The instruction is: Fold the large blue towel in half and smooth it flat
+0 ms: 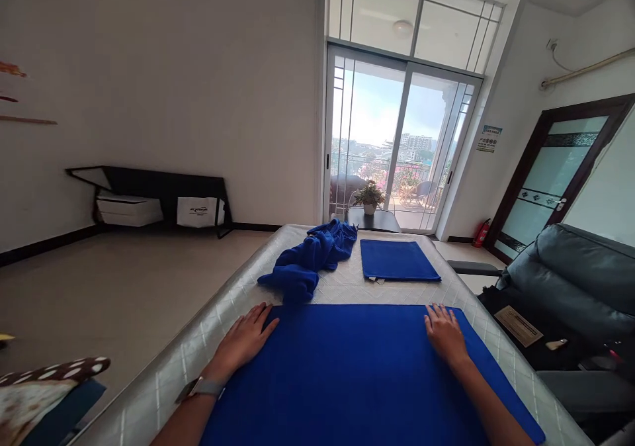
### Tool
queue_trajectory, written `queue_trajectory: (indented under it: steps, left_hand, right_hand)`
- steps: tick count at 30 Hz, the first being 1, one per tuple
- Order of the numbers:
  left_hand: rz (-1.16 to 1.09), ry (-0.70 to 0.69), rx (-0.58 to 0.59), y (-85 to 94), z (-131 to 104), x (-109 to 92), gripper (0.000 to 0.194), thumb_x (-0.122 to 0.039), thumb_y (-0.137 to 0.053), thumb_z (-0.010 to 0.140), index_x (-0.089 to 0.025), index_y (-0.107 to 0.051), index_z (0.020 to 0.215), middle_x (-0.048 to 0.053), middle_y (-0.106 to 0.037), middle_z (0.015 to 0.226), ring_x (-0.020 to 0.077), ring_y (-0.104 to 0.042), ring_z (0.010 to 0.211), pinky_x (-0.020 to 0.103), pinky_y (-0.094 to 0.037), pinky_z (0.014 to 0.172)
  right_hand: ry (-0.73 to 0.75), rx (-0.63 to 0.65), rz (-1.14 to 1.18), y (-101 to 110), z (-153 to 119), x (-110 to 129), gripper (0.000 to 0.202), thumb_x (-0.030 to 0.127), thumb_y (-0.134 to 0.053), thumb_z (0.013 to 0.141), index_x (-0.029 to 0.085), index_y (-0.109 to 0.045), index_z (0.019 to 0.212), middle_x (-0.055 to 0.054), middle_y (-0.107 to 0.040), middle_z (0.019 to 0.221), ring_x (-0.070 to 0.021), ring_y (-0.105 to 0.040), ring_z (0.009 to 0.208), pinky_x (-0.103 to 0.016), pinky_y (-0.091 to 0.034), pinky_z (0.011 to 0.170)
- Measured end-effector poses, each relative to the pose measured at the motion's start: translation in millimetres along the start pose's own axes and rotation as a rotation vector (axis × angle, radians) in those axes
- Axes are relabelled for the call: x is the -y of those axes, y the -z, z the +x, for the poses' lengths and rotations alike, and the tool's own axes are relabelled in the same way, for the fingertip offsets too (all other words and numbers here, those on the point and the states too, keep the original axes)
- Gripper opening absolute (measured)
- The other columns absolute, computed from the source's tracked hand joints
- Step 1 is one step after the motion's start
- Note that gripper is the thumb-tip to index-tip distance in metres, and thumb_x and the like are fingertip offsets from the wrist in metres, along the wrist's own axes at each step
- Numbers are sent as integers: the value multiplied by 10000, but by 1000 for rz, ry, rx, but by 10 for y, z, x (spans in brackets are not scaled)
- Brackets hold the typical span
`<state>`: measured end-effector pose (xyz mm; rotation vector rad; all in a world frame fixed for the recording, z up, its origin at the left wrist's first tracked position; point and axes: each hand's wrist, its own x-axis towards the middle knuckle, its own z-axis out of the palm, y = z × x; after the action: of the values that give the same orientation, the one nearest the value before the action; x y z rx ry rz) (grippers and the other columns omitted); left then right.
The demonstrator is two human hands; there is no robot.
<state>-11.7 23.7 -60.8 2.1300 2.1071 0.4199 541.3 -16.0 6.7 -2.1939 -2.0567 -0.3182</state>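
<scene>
A blue cloth (357, 366) lies spread flat on a pale quilted mattress (342, 292), its near part running out of view. My left hand (248, 333) rests at its far left corner, fingers stretched out, with a watch on that wrist. On the far right corner lies my right hand (444, 332), palm down and fingers extended. Neither hand grips anything. Beyond them, a crumpled blue cloth (317, 257) is heaped on the left, close to my left fingertips. A neatly folded blue cloth (399, 261) with small white tags sits to its right.
A dark armchair (580, 280) stands along the right side. Past the mattress is a small table (384, 221) bearing a potted plant (370, 198), before a glass sliding door (401, 141). A black rack (163, 181) with white boxes stands by the left wall.
</scene>
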Motion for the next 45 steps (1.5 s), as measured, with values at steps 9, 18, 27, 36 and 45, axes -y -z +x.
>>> queue_trajectory:
  steps: [9, 18, 27, 36, 45]
  left_hand:
    - [6, 2, 28, 89, -36, -66, 781, -604, -276, 1005, -127, -368, 1617, 150, -322, 1724, 288, -259, 1604, 530, -189, 1313]
    - [10, -14, -9, 67, -14, -54, 720, -576, -352, 1003, -160, -442, 1583, 160, -392, 1689, 321, -317, 1580, 552, -253, 1286]
    - [-9, -4, 3, 87, -44, -73, 734, -579, -317, 1016, -148, -399, 1605, 149, -366, 1703, 303, -283, 1594, 542, -213, 1303]
    - [4, 4, 15, 86, -39, -53, 768, -589, -314, 989, -139, -393, 1607, 143, -350, 1712, 296, -276, 1596, 525, -225, 1304]
    - [35, 7, 3, 59, -16, -17, 732, -584, -299, 996, -183, -414, 1597, 127, -400, 1693, 298, -300, 1588, 547, -242, 1293]
  right_hand:
    - [507, 193, 482, 310, -298, 2059, 608, 495, -307, 1082, 203, -440, 1599, -75, -380, 1676, -252, -288, 1574, -483, -201, 1299]
    - [568, 228, 552, 185, -163, 2913, 643, 495, -328, 1075, 172, -362, 1629, -107, -288, 1708, -289, -204, 1598, -554, -188, 1294]
    - [480, 259, 483, 134, -27, 2201, 684, 523, -253, 1083, 154, -292, 1658, -91, -252, 1725, -240, -173, 1607, -468, -126, 1308]
    - [346, 276, 377, -4, 102, 689, 700, 578, -233, 1068, 210, -298, 1660, -38, -280, 1719, -201, -182, 1604, -408, -124, 1304]
    - [-29, 165, 203, -449, 243, -979, 681, 471, -228, 1053, 137, -375, 1628, -89, -339, 1697, -245, -255, 1586, -453, -214, 1286]
